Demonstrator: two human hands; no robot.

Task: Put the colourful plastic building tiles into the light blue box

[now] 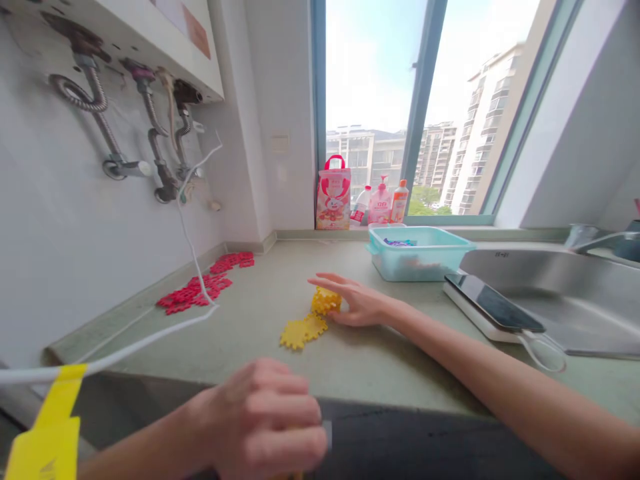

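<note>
My right hand reaches over the counter, its thumb and fingers around a small stack of yellow notched pieces. Its upper fingers stretch past the top of the stack. Just in front, flat yellow pieces with toothed edges lie on the counter, touching or overlapping each other. Low in the view, my left hand is closed in front of the counter's edge, slightly blurred. Its fingertips are hidden, and a small pale bit shows beside the knuckles; I cannot make out what it is.
Red notched pieces lie by the left wall, a white cable crossing over them. A teal tub stands near the sink. A phone rests on a white block. Bottles and a pink bag line the sill.
</note>
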